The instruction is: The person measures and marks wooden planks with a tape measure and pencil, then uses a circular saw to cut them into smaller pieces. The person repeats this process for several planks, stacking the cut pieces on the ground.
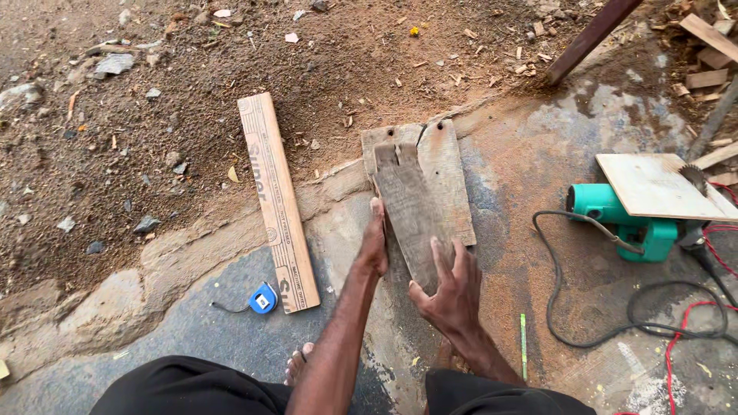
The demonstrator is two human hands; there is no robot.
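A weathered grey wooden board (411,207) lies on top of a wider worn plank (450,173) on the ground. My left hand (374,246) presses along the grey board's left edge, fingers pointing away from me. My right hand (448,288) grips the board's near end, fingers spread over its top. Both forearms reach down from the bottom of the view.
A long pale printed plank (277,200) lies to the left, a blue tape measure (263,298) at its near end. A green circular saw (630,219) under a plywood plate (657,184) sits right, with black and red cables (638,315). Sawdust, wood scraps and a green pencil (523,346) lie around.
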